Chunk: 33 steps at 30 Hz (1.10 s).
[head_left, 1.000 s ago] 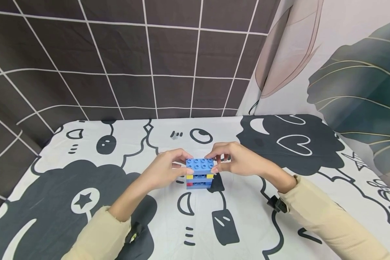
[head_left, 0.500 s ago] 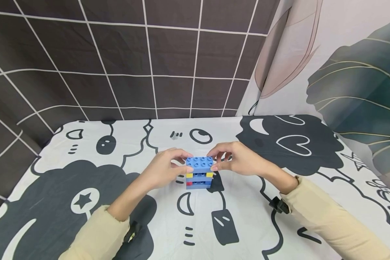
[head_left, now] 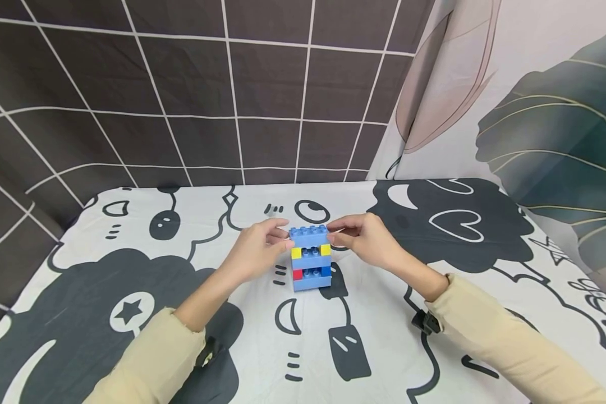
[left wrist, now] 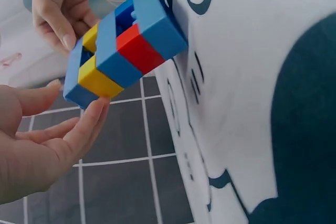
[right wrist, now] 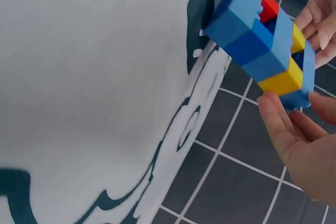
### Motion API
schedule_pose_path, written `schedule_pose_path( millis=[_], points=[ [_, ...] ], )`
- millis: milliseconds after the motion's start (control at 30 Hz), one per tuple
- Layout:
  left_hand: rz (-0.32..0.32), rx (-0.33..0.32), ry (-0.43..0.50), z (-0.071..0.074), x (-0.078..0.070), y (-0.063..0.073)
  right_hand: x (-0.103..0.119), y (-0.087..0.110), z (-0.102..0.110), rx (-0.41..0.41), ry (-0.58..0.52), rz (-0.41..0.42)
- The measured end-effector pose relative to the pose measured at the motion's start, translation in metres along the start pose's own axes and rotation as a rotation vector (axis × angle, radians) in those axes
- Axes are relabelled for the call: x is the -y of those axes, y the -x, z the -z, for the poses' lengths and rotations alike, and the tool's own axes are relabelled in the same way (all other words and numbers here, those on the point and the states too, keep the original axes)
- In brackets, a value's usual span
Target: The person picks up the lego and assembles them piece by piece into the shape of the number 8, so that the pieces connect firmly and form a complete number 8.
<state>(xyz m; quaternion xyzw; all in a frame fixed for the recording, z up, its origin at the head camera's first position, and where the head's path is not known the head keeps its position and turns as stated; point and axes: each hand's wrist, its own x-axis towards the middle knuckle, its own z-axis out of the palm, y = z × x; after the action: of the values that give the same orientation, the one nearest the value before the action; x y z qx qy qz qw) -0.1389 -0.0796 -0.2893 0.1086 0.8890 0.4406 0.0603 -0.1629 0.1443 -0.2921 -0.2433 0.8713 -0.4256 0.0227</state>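
Observation:
A tower of toy building bricks (head_left: 311, 261) stands between my hands, tilted back compared with before. Its three long light-blue bricks are separated by pairs of short ones: a red brick (left wrist: 139, 49) and a dark-blue brick (right wrist: 249, 45) low down, two yellow bricks (head_left: 295, 253) higher up. My left hand (head_left: 257, 249) pinches the left end of the top light-blue brick (head_left: 309, 237), thumb in front and fingers behind. At the other end, my right hand (head_left: 366, 238) holds it the same way. In the left wrist view, left fingertips (left wrist: 100, 103) lie against a yellow brick.
Under the tower spreads a white cloth (head_left: 262, 359) printed with black cartoon shapes. A dark grid-patterned curtain (head_left: 262, 84) hangs behind it, and a leaf-patterned one (head_left: 560, 129) hangs on the right. Both forearms wear beige sleeves (head_left: 505, 336).
The tower's top has risen and tipped back, so its front side shows more and its studs less. Both hands have moved up with the top brick.

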Motion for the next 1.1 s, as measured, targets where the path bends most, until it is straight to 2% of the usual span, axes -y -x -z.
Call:
schedule_pose_path(
  millis=[100, 267, 467, 767, 900, 1000, 1100],
  points=[
    [0.014, 0.015, 0.052, 0.0, 0.005, -0.006, -0.003, -0.003, -0.001, 0.021, -0.054, -0.067],
    [0.062, 0.073, 0.117, -0.003, 0.01, -0.014, -0.009, -0.007, -0.002, 0.12, -0.184, -0.173],
    [0.098, 0.149, 0.126, -0.007, 0.015, -0.022, -0.017, -0.008, -0.005, 0.214, -0.216, -0.265],
    [0.122, 0.228, 0.056, -0.016, 0.021, -0.034, -0.025, -0.011, -0.01, 0.29, -0.283, -0.34],
    [0.146, 0.258, 0.059, -0.017, 0.022, -0.035, -0.027, -0.011, -0.01, 0.298, -0.297, -0.367],
    [0.147, 0.281, 0.059, -0.015, 0.024, -0.034, -0.028, -0.011, -0.006, 0.307, -0.305, -0.362],
    [0.108, 0.283, -0.019, -0.008, 0.028, -0.034, -0.032, -0.009, 0.002, 0.274, -0.228, -0.307]
  ],
)
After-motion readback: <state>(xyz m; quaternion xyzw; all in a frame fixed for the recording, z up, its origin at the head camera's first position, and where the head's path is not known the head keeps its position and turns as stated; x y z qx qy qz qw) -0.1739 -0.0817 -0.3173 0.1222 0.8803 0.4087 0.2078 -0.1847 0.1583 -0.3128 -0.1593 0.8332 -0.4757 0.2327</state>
